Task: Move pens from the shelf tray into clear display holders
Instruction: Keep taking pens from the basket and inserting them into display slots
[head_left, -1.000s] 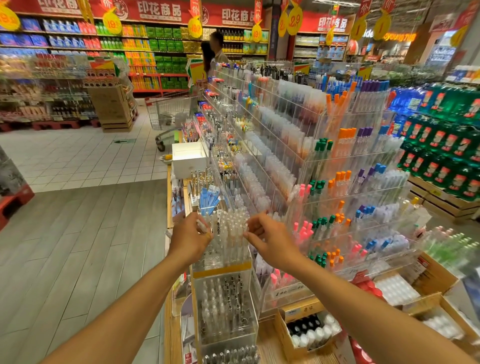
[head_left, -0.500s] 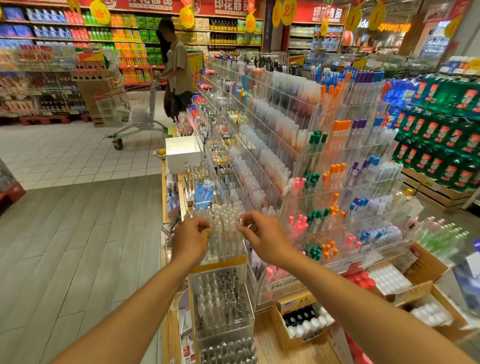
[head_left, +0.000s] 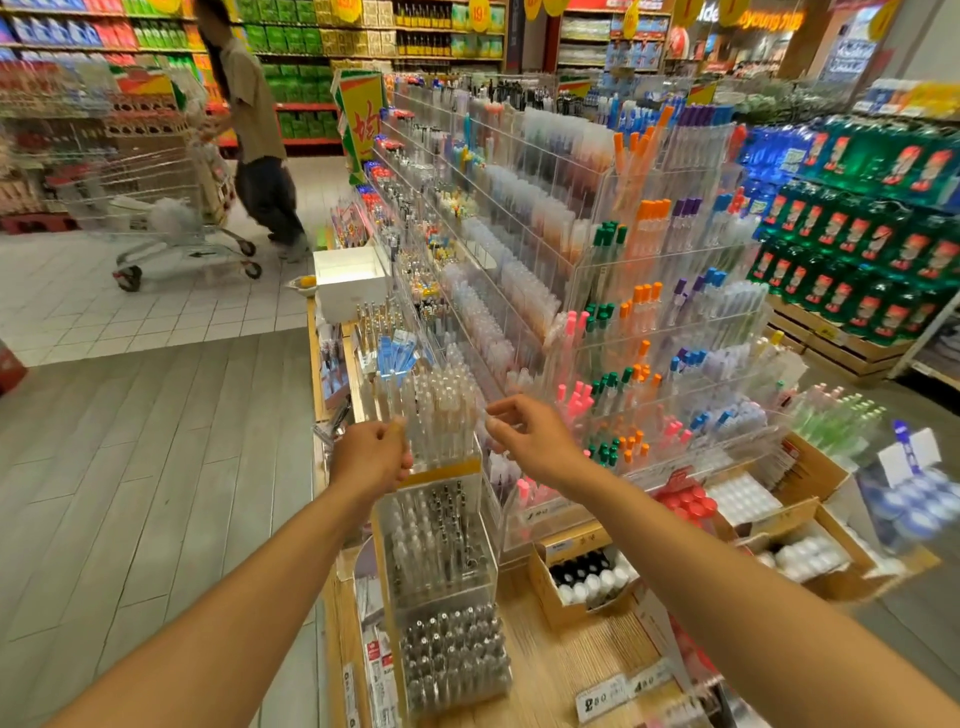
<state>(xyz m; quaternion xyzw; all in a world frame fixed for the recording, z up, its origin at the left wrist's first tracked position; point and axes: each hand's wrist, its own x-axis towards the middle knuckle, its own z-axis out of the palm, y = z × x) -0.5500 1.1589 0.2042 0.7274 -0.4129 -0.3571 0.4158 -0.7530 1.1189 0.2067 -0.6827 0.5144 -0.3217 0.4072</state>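
I saw both hands, left hand (head_left: 370, 457) and right hand (head_left: 530, 436), apparently pinching clear pens (head_left: 436, 410) at a nearly full display holder (head_left: 441, 470), restocking seemingly well advanced.

Bright, even overhead store light; wide-angle bowing at the edges, motion blur throughout, worst at right.

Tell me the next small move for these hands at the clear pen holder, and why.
Probably lower the left hand to seat the pen it seems to pinch among the clear pens in the top holder; the right hand hovers beside it, fingers curled, apparently empty.
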